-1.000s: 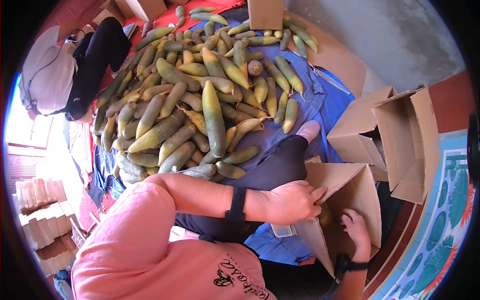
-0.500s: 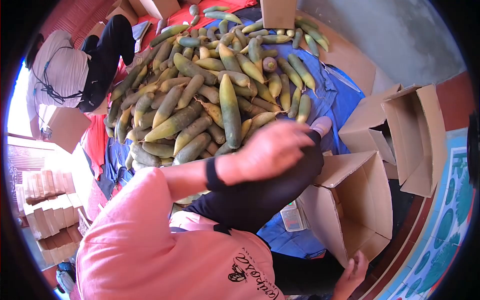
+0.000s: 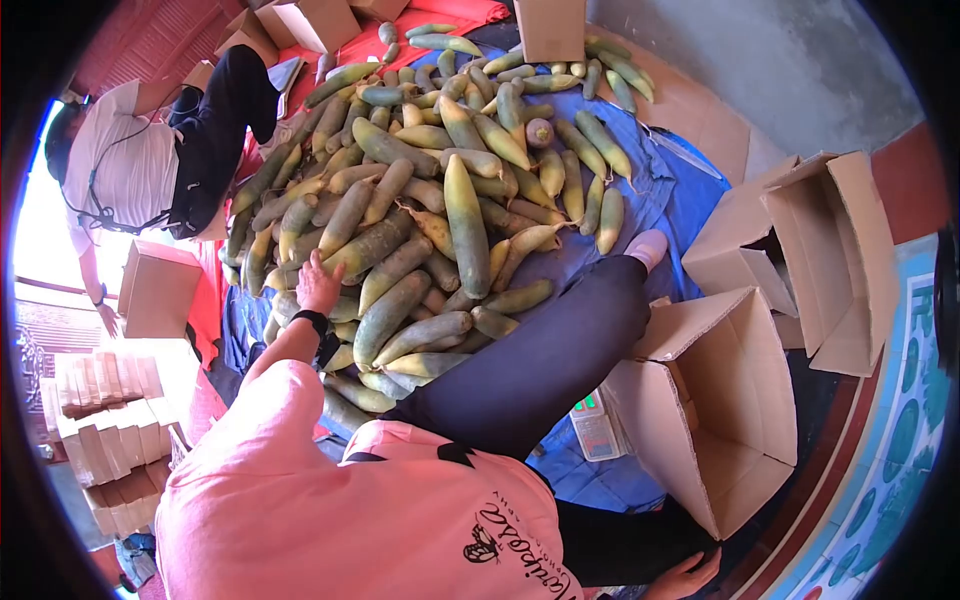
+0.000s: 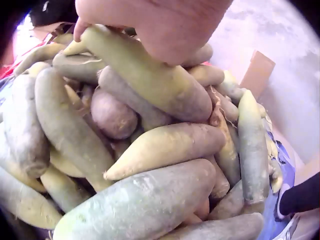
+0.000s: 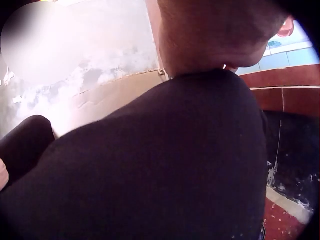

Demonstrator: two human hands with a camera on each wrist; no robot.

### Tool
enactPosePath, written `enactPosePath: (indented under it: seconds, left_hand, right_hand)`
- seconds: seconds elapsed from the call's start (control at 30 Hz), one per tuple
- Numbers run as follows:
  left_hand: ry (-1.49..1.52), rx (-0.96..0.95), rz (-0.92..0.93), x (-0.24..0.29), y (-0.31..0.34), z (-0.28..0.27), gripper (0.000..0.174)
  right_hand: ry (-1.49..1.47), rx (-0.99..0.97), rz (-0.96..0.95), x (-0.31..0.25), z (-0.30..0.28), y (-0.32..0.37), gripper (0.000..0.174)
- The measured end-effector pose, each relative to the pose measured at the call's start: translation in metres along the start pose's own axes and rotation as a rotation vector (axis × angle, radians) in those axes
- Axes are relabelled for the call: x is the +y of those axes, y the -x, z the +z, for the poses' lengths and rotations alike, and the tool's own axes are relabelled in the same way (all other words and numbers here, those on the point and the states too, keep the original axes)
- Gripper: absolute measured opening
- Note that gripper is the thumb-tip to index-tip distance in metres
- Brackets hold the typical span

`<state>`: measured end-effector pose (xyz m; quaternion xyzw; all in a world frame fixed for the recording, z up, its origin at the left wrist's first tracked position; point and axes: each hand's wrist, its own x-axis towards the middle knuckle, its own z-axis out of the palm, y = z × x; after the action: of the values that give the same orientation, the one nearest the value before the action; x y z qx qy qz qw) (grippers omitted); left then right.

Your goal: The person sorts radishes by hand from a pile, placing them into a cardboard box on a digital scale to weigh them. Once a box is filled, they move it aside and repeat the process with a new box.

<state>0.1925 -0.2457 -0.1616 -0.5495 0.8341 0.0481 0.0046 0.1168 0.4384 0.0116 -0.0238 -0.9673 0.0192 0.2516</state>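
Note:
In the head view my left hand (image 3: 320,287) reaches onto the near left side of a large heap of green radishes (image 3: 462,230), its fingers spread. The left wrist view shows this hand (image 4: 155,25) right over a thick green radish (image 4: 150,75), touching its upper side; the fingertips are mostly hidden behind it. My right hand (image 3: 687,577) lies low at the right with relaxed fingers, against the dark trouser leg (image 5: 150,160), holding nothing. Beside it stands an open cardboard box (image 3: 650,420) tipped toward me.
A digital scale (image 3: 597,432) with a lit display sits left of the box on a blue sheet (image 3: 575,480). More open cardboard boxes (image 3: 830,260) stand at the right. Another person (image 3: 130,150) crouches at the far left near stacked cartons (image 3: 110,430). A knife (image 3: 685,152) lies beyond the heap.
My left hand has left the box and swung left across the leg to the radish heap. My right hand has come out of the box and dropped down beside the leg.

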Motion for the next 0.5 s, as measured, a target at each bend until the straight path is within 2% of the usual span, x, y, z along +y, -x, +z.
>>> enactPosePath:
  seconds: [0.17, 0.23, 0.33, 0.37, 0.5]
  left_hand:
    - [-0.122, -0.077, 0.103, -0.005, -0.002, -0.007, 0.082]
    - [-0.29, -0.173, 0.147, 0.014, 0.006, -0.028, 0.078]
    - [-0.386, -0.236, 0.253, 0.012, 0.004, -0.021, 0.071]
    - [-0.362, -0.19, 0.29, 0.011, 0.005, -0.02, 0.06]
    - [-0.325, -0.264, 0.316, 0.039, 0.007, -0.041, 0.056]
  right_hand:
    - [0.034, -0.025, 0.015, -0.005, 0.002, -0.002, 0.034]
    - [0.038, -0.021, 0.018, 0.003, 0.008, 0.003, 0.034]
    - [0.039, -0.079, 0.026, 0.017, 0.015, 0.012, 0.028]
    - [0.035, -0.092, 0.041, 0.019, 0.016, 0.013, 0.028]
    - [0.019, -0.097, 0.029, 0.019, 0.016, 0.014, 0.028]
